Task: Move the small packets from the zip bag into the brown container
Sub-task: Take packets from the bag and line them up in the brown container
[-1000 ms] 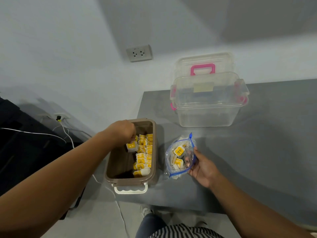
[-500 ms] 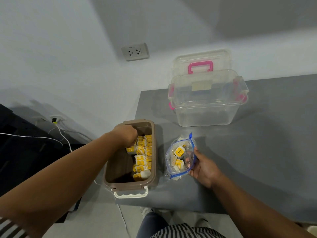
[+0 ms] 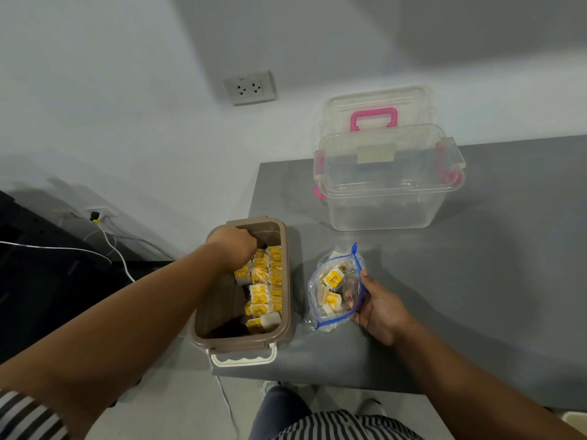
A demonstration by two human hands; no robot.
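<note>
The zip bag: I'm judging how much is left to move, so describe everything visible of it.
The zip bag is clear, crumpled plastic with a blue zip strip. It lies on the grey table, right of the brown container, apart from it. Several yellow-and-white packets sit inside. The right hand grips its right edge.

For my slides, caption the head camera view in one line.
Left hand reaches into the brown container among packets; right hand holds the zip bag on the table.
</note>
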